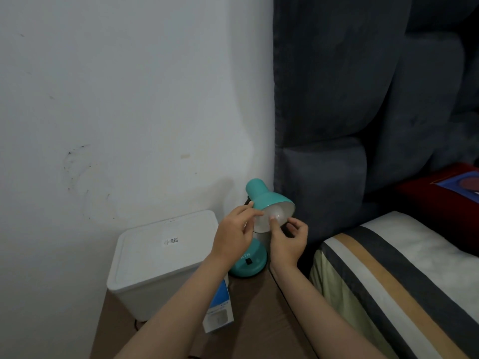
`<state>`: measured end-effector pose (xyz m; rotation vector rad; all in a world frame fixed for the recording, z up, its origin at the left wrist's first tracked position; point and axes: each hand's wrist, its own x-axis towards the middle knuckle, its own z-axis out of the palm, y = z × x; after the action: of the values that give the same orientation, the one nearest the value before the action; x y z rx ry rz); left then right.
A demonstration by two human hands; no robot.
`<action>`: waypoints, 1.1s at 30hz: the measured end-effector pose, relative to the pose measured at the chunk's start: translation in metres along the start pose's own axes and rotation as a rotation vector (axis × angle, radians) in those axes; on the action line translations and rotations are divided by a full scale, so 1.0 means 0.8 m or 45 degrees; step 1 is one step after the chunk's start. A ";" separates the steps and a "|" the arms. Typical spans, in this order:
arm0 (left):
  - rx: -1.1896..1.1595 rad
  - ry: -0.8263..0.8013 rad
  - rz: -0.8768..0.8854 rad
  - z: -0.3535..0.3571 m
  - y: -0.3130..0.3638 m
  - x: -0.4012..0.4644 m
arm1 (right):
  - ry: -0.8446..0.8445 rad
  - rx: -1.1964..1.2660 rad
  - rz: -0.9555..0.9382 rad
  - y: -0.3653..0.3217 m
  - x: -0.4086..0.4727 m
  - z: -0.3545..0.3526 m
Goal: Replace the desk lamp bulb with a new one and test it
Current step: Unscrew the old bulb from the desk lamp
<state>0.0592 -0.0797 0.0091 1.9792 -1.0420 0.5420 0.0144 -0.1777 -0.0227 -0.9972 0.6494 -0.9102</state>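
Beside the bed (388, 268), the brown table (259, 320) is carrying everything for this job, with a white lidded bin (160, 260) filling its left edge against the wall. At the far right corner the teal desk lamp (261, 198) is standing on its round base, shade tilted toward the person, and the bulb (272, 218) is sitting inside the shade's open mouth. Nearer the front, just beside the bin, a blue-and-white bulb box (219, 309) is standing partly hidden by the left forearm — presumably the new bulb's packaging. The left hand (234, 237) is steadying the shade's rim with loosely curled fingers, while the right hand (289, 242) is reaching in, thumb pressing on the bulb's glass and the other fingers curled beside the rim; it is not fully wrapping the bulb. To do this step well — it looks like unscrewing or seating the bulb, I cannot tell which — the left hand should be bracing the shade firmly so the neck is not swivelling, and the right should be taking the glass evenly around its widest part, turning gently without squeezing.
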 end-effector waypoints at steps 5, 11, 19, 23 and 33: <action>-0.002 0.005 -0.008 0.000 0.002 -0.001 | -0.006 0.036 0.155 -0.001 0.002 0.008; 0.016 0.002 -0.005 0.000 0.001 -0.001 | -0.078 -0.013 -0.023 -0.007 -0.003 0.001; 0.006 0.005 -0.028 0.001 0.002 -0.001 | -0.063 0.103 0.228 -0.010 -0.006 0.010; -0.005 0.014 -0.033 0.002 0.002 -0.001 | -0.113 -0.015 0.042 -0.012 -0.003 0.003; -0.059 0.036 -0.072 0.002 0.005 -0.001 | -0.112 0.174 0.204 -0.009 -0.005 0.007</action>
<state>0.0552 -0.0821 0.0092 1.9486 -0.9704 0.5094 0.0146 -0.1735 -0.0133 -0.8459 0.5765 -0.7551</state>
